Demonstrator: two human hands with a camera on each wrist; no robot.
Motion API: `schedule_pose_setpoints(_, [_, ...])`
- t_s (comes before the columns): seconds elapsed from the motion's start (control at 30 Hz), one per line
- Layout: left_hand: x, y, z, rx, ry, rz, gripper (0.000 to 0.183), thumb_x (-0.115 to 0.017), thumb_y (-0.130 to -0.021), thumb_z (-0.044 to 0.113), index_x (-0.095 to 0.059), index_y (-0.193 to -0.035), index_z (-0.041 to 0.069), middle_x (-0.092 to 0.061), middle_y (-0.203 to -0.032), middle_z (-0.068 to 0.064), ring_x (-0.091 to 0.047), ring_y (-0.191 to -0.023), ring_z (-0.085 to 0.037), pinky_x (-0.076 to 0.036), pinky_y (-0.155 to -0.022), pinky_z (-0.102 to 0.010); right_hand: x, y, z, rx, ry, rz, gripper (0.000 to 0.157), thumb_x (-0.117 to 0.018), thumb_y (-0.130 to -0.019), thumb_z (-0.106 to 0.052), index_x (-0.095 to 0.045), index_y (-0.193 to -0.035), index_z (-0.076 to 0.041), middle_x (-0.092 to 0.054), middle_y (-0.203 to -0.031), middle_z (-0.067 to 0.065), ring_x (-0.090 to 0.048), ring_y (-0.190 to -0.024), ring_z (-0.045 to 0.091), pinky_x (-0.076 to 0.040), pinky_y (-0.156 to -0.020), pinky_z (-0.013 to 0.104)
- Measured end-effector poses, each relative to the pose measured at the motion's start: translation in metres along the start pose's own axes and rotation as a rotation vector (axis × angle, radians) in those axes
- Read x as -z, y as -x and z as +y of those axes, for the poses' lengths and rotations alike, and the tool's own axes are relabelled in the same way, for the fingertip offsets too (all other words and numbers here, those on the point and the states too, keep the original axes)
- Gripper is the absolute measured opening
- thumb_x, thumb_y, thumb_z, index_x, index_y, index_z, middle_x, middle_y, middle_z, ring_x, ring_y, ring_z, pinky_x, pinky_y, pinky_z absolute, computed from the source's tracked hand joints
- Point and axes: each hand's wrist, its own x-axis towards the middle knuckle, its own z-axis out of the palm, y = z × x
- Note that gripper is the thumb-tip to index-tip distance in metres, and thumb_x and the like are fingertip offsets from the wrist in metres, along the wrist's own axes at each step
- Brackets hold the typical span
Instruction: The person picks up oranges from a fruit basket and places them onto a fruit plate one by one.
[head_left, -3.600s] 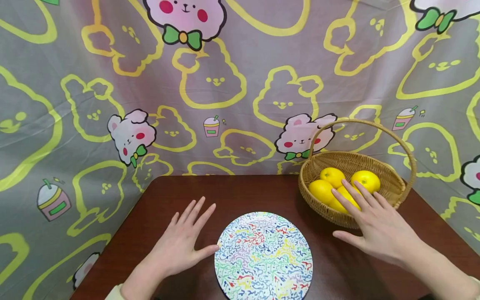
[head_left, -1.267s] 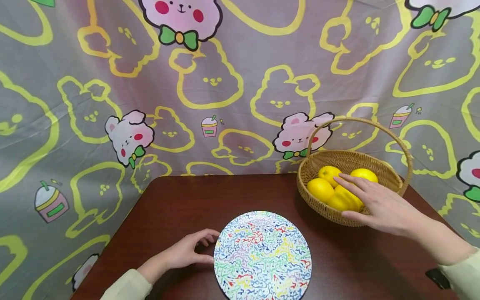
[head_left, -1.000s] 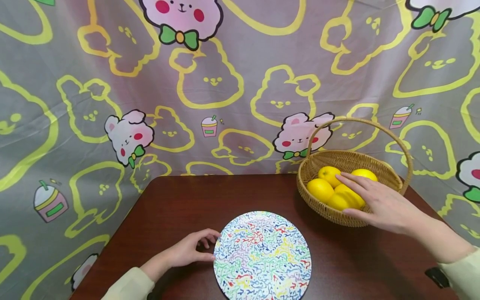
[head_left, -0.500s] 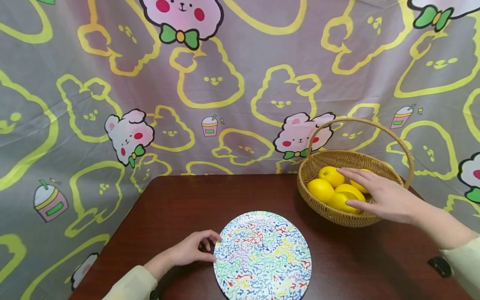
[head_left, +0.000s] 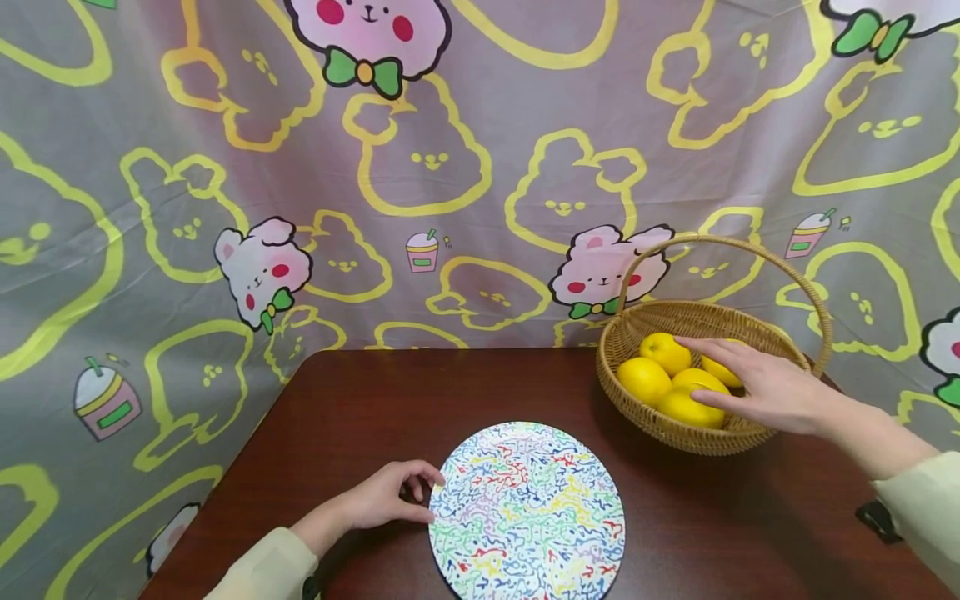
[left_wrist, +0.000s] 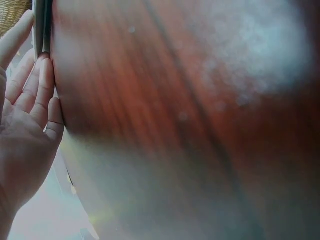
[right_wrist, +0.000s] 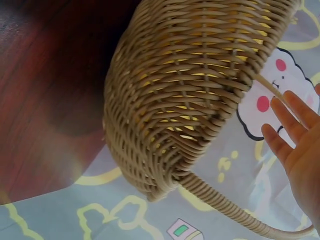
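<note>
L hand (head_left: 386, 497), moved since earlier to left rim of 1 disc (head_left: 527, 512), grip unclear; R hand (head_left: 772, 390), released, above 5 vis. yel. fruits (head_left: 686, 407), 1 basket (head_left: 643, 423), far rt.

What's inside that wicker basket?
Five yellow fruits show inside the wicker basket. The right hand, in front of them, hides parts of some; whatever lies beneath the fruits is covered.

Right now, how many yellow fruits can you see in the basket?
5, all in the basket: back fruit, left fruit, front fruit, middle fruit, and right fruit partly hidden by the right hand. More may be hidden underneath.
</note>
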Motion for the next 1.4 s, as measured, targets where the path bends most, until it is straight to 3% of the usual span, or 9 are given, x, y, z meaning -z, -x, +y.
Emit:
schedule_pose_setpoints(0.2, [-0.001,0.000,-0.001,0.005,-0.004,0.001,0.037,-0.082,-0.080,0.020,-0.064,-0.111,0.013,-0.060,-0.094,0.003,-0.054,-0.080,-0.013,-0.043,-0.070,-0.027,-0.008,-0.003,0.005,-0.064,-0.032,-0.038,0.067,-0.059,-0.093,-0.048,-0.034,-0.151,-0.027,-0.048,-0.141,0.019,-0.056,-0.112,0.042,-0.048,-0.073,0.055])
schedule_pose_setpoints(0.43, [0.000,-0.001,0.000,0.019,-0.005,0.000,0.037,-0.082,-0.080,0.021,-0.064,-0.112,0.013,-0.060,-0.094,0.004,-0.054,-0.080,-0.013,-0.043,-0.071,-0.027,-0.014,-0.008,0.011,-0.069,-0.074,-0.047,0.061,-0.059,-0.094,-0.047,-0.045,-0.144,-0.018,-0.060,-0.127,0.011,-0.059,-0.106,0.034,-0.047,-0.076,0.051])
schedule_pose_setpoints(0.8, [-0.001,0.000,0.002,0.025,-0.011,0.002,0.038,-0.082,-0.079,0.021,-0.064,-0.112,0.014,-0.060,-0.094,0.004,-0.054,-0.081,-0.013,-0.043,-0.071,-0.027,-0.022,-0.008,0.023,-0.082,-0.164,-0.103,0.059,-0.064,-0.091,-0.044,-0.052,-0.137,-0.009,-0.062,-0.119,0.008,-0.060,-0.100,0.025,-0.048,-0.076,0.044])
schedule_pose_setpoints(1.4, [-0.001,-0.001,0.003,0.046,-0.013,0.001,0.038,-0.082,-0.080,0.022,-0.064,-0.112,0.015,-0.060,-0.092,0.003,-0.054,-0.080,-0.013,-0.043,-0.071,-0.027,-0.035,-0.010,0.026,-0.115,-0.132,-0.115,0.060,-0.065,-0.089,-0.050,-0.057,-0.132,-0.009,-0.065,-0.111,0.006,-0.060,-0.086,0.018,-0.048,-0.073,0.042])
